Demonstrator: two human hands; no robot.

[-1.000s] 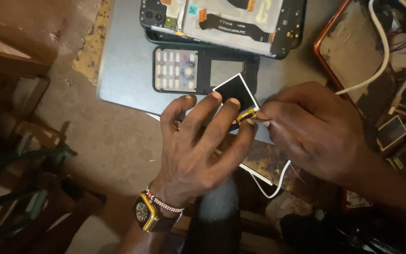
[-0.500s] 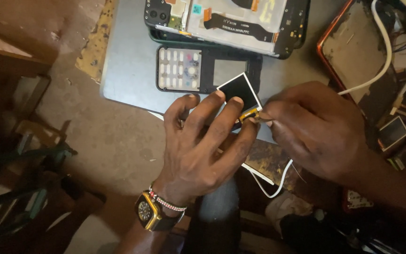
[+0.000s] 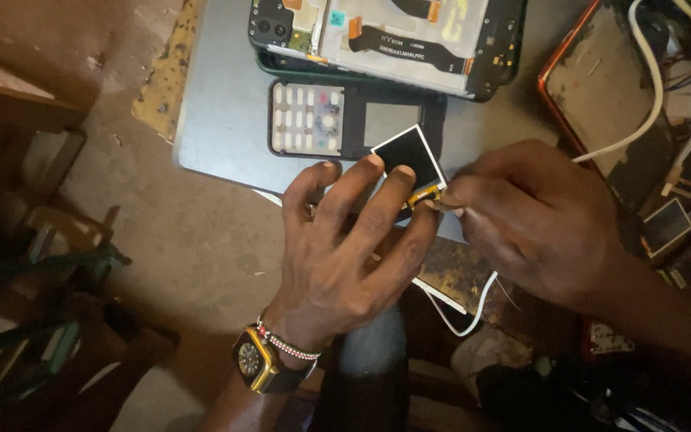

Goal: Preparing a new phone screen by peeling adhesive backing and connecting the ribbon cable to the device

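Note:
My left hand (image 3: 345, 240) lies fingers spread over a small black square phone screen (image 3: 405, 152), pressing it down near its amber flex ribbon (image 3: 425, 194). My right hand (image 3: 533, 220) pinches at that ribbon with thumb and forefinger closed; whether a thin tool is in the pinch I cannot tell. Both hands work at the front edge of a grey flat slab (image 3: 225, 120). Just behind the screen lies a black keypad phone frame (image 3: 337, 120) with pale keys and an empty screen window.
A dismantled smartphone (image 3: 385, 36) with exposed boards lies at the slab's back. An orange-rimmed tray (image 3: 601, 104), white cables (image 3: 641, 112) and spare small screens (image 3: 665, 224) sit to the right. A white cable (image 3: 473, 312) loops below my hands. Dark clutter fills the left.
Both hands stay in the same hold on the small screen and ribbon; the view has shifted only slightly.

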